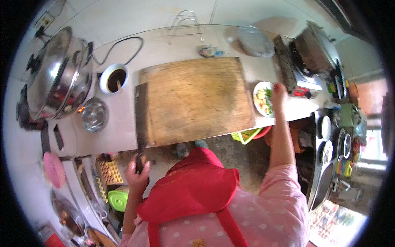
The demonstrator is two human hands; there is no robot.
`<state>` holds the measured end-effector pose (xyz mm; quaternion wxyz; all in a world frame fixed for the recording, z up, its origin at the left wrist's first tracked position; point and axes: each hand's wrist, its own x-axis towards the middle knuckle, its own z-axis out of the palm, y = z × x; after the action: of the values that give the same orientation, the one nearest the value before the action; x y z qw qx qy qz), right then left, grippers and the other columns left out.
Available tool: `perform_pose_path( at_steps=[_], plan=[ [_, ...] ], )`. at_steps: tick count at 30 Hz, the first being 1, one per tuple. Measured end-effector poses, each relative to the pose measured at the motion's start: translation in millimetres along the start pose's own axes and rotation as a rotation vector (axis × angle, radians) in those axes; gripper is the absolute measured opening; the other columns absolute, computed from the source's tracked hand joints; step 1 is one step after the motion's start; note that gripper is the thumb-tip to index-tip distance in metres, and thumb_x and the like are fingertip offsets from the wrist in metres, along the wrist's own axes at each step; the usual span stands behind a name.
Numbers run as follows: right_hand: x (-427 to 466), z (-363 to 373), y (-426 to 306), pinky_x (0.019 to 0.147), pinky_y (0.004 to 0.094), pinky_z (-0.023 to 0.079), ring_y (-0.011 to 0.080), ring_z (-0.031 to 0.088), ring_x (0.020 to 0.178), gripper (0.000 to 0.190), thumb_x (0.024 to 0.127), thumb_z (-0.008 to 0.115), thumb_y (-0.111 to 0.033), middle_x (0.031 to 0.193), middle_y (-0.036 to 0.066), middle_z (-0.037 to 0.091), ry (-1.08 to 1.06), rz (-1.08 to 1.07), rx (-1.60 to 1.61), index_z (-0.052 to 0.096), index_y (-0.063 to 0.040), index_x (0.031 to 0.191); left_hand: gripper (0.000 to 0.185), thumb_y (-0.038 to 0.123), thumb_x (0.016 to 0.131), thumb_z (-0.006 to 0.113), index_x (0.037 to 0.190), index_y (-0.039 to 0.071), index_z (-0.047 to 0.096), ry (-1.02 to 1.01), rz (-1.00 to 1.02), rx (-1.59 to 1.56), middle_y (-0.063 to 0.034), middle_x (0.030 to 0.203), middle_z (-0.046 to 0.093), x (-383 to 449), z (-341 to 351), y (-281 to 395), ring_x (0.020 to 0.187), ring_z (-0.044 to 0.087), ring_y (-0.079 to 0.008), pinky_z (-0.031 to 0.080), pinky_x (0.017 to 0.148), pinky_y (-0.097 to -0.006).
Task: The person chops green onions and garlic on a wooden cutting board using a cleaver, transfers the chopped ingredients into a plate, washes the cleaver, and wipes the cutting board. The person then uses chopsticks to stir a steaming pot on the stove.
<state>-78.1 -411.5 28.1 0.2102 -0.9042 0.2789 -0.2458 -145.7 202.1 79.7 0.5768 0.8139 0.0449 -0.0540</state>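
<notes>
My left hand [138, 173] is closed around the dark handle of a broad kitchen knife [141, 112]. Its dark blade lies along the left edge of a worn wooden cutting board [197, 98], pointing away from me. To the right of the board is a white bowl [255, 106] with chopped green and pale pieces [264, 100] in it. My right hand [279, 96] is at the bowl's right rim and appears to grip it; the fingertips are partly hidden and blurred.
Left on the counter are a lidded steel pot [58, 80], a white cup of dark liquid [116, 78] and a glass bowl [95, 115]. A gas stove [304, 85] bearing a metal pot [316, 49] stands right. Behind the board are a wire rack [186, 26] and a covered dish [255, 41].
</notes>
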Motion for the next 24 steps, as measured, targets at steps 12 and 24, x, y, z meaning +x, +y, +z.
perform_pose_path(
  at_steps=[12,24],
  plan=[
    [52,120,-132,0.093,0.0392,0.045,0.0347,0.056,0.110,0.035,0.086,0.064,-0.024,0.116,0.016,0.061,-0.373,-0.345,0.271,0.060,-0.009,0.117,0.030,0.005,0.081,0.070,0.109,-0.001,0.061,0.129,-0.059,0.012,0.0023,0.075,0.058,4,10,30,0.064,0.052,-0.0043,0.045,0.058,-0.0214],
    [99,203,-190,0.079,0.0347,0.050,0.0232,0.064,0.089,0.033,0.081,0.062,-0.010,0.099,0.012,0.065,-0.560,-0.239,0.630,0.056,-0.003,0.112,0.032,0.002,0.081,0.068,0.112,-0.001,0.062,0.447,-0.253,-0.097,-0.0011,0.079,0.064,-55,54,38,0.065,0.058,-0.0062,0.047,0.059,-0.0215]
  ],
)
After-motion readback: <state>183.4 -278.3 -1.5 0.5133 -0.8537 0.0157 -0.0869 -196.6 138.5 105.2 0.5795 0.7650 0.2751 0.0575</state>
